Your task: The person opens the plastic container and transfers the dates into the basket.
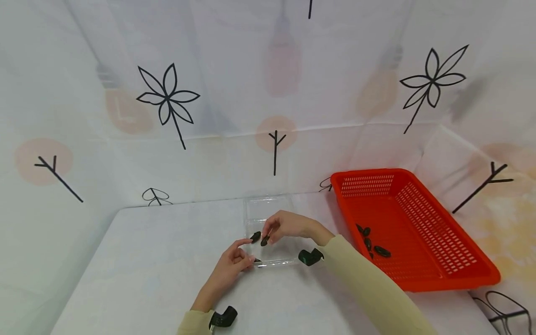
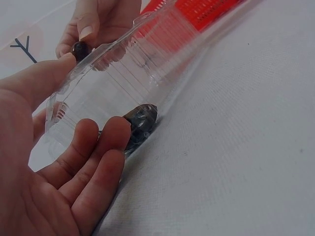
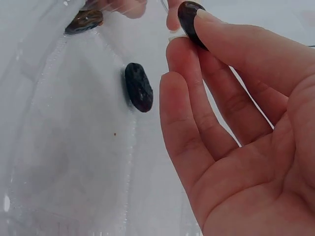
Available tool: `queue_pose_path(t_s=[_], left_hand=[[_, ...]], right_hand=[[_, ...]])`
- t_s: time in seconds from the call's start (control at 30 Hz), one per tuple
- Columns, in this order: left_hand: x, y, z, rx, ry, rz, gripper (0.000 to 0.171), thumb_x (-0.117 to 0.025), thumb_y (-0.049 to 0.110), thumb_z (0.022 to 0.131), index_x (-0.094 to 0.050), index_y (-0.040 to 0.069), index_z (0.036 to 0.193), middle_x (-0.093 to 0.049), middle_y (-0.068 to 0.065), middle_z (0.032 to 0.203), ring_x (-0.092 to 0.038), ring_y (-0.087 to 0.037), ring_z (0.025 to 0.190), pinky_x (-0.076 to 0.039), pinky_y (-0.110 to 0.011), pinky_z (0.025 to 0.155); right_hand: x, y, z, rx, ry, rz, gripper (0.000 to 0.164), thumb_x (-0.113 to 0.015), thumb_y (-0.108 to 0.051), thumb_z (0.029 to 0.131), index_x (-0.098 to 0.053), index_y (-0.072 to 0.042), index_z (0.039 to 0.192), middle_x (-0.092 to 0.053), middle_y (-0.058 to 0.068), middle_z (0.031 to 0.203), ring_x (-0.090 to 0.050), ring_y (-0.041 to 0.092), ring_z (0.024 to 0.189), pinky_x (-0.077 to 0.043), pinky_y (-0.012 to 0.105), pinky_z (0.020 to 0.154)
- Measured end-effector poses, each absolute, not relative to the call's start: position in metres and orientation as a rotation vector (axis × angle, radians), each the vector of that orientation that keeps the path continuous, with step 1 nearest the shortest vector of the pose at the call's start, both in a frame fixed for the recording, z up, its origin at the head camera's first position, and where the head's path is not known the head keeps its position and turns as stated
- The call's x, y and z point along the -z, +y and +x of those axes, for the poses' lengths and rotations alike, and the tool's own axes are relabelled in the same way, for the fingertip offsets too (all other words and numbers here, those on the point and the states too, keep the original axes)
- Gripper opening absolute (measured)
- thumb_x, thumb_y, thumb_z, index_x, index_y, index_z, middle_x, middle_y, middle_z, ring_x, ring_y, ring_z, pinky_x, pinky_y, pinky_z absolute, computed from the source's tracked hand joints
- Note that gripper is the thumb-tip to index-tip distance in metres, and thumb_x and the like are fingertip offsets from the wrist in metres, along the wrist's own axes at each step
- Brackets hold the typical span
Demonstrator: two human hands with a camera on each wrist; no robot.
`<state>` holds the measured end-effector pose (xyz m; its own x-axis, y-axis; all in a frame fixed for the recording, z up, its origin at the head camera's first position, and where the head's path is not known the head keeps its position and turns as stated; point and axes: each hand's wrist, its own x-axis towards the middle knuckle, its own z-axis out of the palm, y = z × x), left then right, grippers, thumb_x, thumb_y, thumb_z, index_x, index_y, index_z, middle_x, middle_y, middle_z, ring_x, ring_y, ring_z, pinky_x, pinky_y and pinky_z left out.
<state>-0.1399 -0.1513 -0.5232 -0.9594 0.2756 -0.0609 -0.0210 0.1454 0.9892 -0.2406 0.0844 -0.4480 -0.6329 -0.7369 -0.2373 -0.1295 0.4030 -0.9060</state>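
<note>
A clear plastic box with its lid opened back lies on the white table. My left hand grips its near left edge, fingers on either side of the wall in the left wrist view. My right hand is over the box, pinching a dark, glossy oval date between thumb and fingertip. One left fingertip comes close to that date; whether it touches, I cannot tell. A wrinkled date lies inside the box. Another date sits by the wall beside my left fingers.
A red plastic basket with slotted walls stands on the right side of the table, with several dark dates near its left wall. A white patterned cloth hangs behind the table. Both wrists carry black devices.
</note>
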Motion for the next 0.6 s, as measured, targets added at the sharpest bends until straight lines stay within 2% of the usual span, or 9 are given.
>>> queue_pose_path(t_s=[0.33,0.6], left_hand=[[0.5254,-0.152,-0.1421,-1.873,2.217,0.278,0.051,-0.069,0.007,0.094,-0.048,0.0,0.14,-0.061,-0.007,0.084,-0.065,-0.026,0.078,-0.052,-0.029,0.072],[0.5256,-0.1514,-0.1407,-1.902,2.205,0.284,0.052,-0.07,0.011,0.094,-0.049,0.005,0.141,-0.061,-0.006,0.085,-0.065,-0.02,0.077,-0.052,-0.027,0.071]], right_hand=[[0.4473,0.0888,-0.2352,1.241,2.053,-0.728,0.016,-0.075,0.001,0.084,-0.073,-0.007,0.097,-0.074,0.004,0.093,-0.068,0.02,0.089,-0.051,0.035,0.084],[0.4455,0.0945,-0.2311,1.259,2.051,-0.74,0.013,-0.074,-0.001,0.085,-0.072,-0.006,0.097,-0.074,0.004,0.093,-0.068,0.02,0.087,-0.051,0.034,0.085]])
